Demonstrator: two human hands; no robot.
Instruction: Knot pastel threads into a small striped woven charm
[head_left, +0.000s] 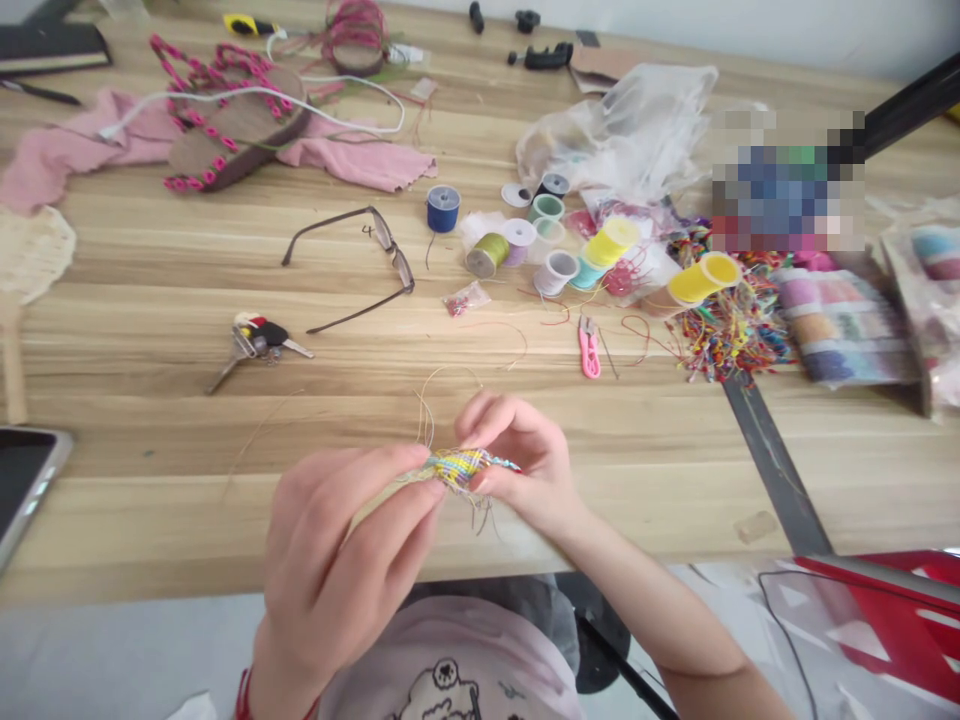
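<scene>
A small woven piece of yellow, blue and pink threads [459, 466] is held above the table's front edge. My left hand [349, 530] pinches its left end between thumb and fingers. On its right side, my right hand [525, 460] grips it between thumb and index finger. Loose thin threads hang below the piece, and others curl up from its left end over the wood. A twisted blue and red cord end pokes out toward my right palm.
Beyond my hands are pink snips [589, 348], thread spools [555, 272], glasses [401, 268] and keys [259, 342]. A thread pile [739, 325] lies right; a phone [26, 480] is at the left edge. Sandals [240, 125] rest at the back left.
</scene>
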